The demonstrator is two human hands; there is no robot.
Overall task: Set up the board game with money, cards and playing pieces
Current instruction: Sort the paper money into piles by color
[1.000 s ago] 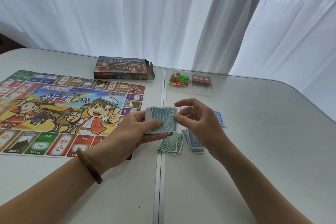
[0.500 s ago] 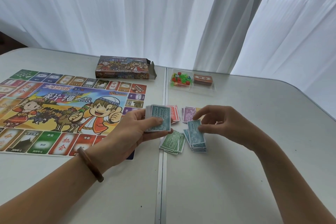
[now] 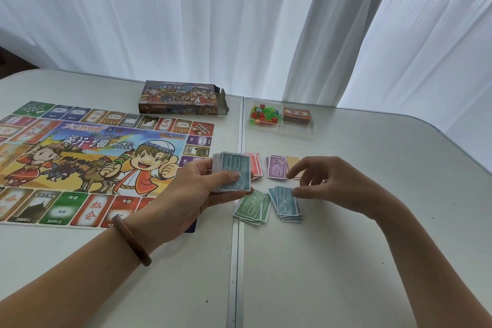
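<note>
Stack of play money point(image 3: 239, 165), top note a blue 1000, long axis running away from you: your left hand point(image 3: 202, 194) grips it, thumb across the face, at the right edge of the board point(image 3: 80, 157). Your right hand point(image 3: 330, 184) lies just right of the stack, fingers loosely spread and holding nothing, thumb tip touching the blue pile point(image 3: 286, 205). That pile sits beside the green pile point(image 3: 253, 208), nearer you than the red pile point(image 3: 255, 165) and purple pile point(image 3: 275, 168); the top note likely travels right and toward you

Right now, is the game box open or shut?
Open: the box lies flat on the table, its right end flap swung out. Contents cannot be seen.
</note>
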